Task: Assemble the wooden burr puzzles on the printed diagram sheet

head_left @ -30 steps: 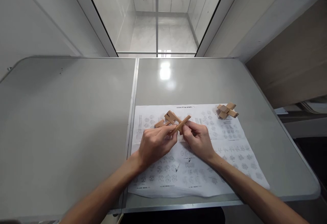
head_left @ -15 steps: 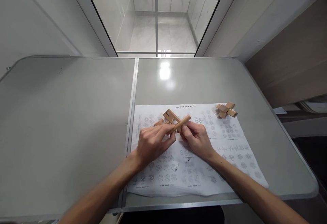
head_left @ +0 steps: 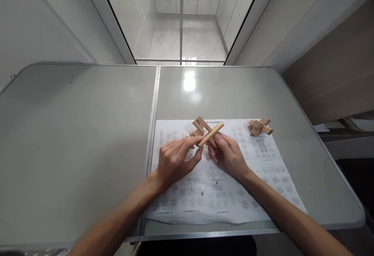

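Two notched wooden bars (head_left: 208, 132) cross each other just above a printed paper sheet (head_left: 222, 193). My left hand (head_left: 175, 160) pinches the lower end of one bar between thumb and fingers. My right hand (head_left: 229, 154) grips the crossed bars from the right, fingers curled round them. A third wooden piece (head_left: 195, 133) shows behind the cross, partly hidden. An assembled wooden burr puzzle (head_left: 260, 126) lies on the sheet's far right corner, away from both hands.
The sheet lies on the right half of a grey table (head_left: 87, 139), split by a seam down the middle (head_left: 153, 123). A glass partition (head_left: 181, 18) stands beyond the far edge. The table's near edge is close below the sheet.
Both hands have lifted the crossed bars slightly up and to the right. The view has shifted a little too.
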A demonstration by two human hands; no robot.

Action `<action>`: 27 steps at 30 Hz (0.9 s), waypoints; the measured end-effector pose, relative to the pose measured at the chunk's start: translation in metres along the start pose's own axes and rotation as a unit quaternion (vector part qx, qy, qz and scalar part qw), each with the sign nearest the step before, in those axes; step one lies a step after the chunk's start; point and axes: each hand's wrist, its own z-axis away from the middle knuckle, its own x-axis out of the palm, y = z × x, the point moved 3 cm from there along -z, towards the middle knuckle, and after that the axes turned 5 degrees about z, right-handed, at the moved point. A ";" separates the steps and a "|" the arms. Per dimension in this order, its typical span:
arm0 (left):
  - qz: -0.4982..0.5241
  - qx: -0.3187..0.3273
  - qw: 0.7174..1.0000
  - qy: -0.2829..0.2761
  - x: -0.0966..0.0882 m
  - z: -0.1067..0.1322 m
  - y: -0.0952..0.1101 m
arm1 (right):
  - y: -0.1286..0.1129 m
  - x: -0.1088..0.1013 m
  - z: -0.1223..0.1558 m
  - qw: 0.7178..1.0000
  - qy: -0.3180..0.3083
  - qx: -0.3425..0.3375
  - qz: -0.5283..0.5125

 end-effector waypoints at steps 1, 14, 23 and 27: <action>-0.001 -0.003 1.000 0.001 -0.001 0.000 -0.001 | 0.000 -0.001 -0.001 1.000 0.004 0.006 -0.024; -0.144 -0.141 0.967 -0.156 -0.006 0.000 -0.042 | -0.012 -0.005 -0.009 0.991 0.021 0.040 -0.127; -0.120 -0.172 0.957 -0.198 0.000 0.004 -0.044 | -0.011 -0.007 -0.011 0.988 0.022 0.045 -0.149; -0.086 -0.187 0.961 -0.184 0.001 0.006 -0.045 | -0.012 -0.006 -0.010 0.986 0.026 0.046 -0.157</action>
